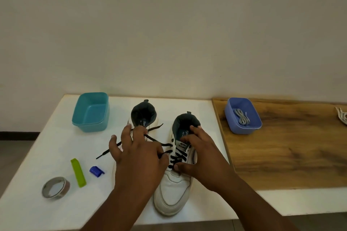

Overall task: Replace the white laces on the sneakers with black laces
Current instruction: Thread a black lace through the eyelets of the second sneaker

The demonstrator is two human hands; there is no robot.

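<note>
Two white sneakers stand side by side on the white table [204, 110], toes toward me. The right sneaker [173, 191] has a black lace [177, 157] crossed through its lower eyelets. My right hand [203, 157] grips this sneaker at the tongue and eyelets, thumb at the lowest crossing. My left hand [138, 157] pinches a strand of the black lace and covers most of the left sneaker [143, 116]. The lace's loose ends trail left, one tip [99, 156] lying on the table.
A teal tub [91, 111] stands at the back left. A tape roll [55, 187], a green clip [78, 172] and a blue clip [96, 171] lie at the front left. On the wooden board [291, 148], a blue tub [243, 116] holds grey laces; white laces [342, 117] lie far right.
</note>
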